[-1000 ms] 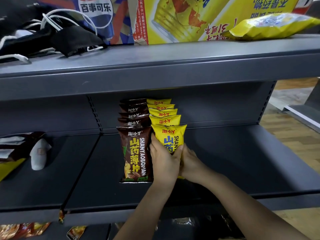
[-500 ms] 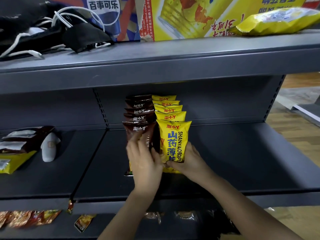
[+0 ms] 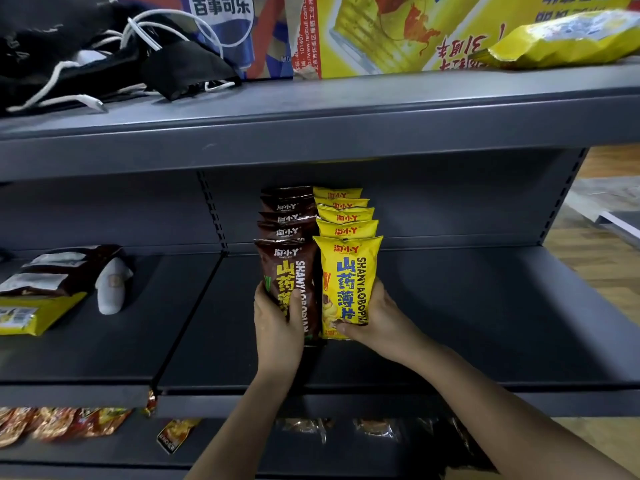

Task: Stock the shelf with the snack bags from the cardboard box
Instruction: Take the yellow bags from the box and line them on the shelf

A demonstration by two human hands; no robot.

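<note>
Two rows of snack bags stand upright on the grey middle shelf (image 3: pixel 467 306). The front brown bag (image 3: pixel 289 268) leads the left row, and my left hand (image 3: pixel 277 323) grips its lower part, thumb across the front. Beside it the front yellow bag (image 3: pixel 348 271) leads the right row, and my right hand (image 3: pixel 377 317) holds its lower right edge with the thumb at the bottom. Several more brown bags (image 3: pixel 285 216) and yellow bags (image 3: pixel 343 216) stand behind them. No cardboard box is in view.
Loose brown and yellow bags (image 3: pixel 38 292) and a white object (image 3: pixel 110 285) lie at the shelf's left. Black cloth with white cords (image 3: pixel 104 60) and a yellow bag (image 3: pixel 568 39) sit on the top shelf. Small snack packets (image 3: pixel 62 424) lie on the lower shelf.
My left hand moved off the yellow bag onto the front brown bag and now grips it. My right hand slid to the yellow bag's lower right edge; both front bags stand straighter.
</note>
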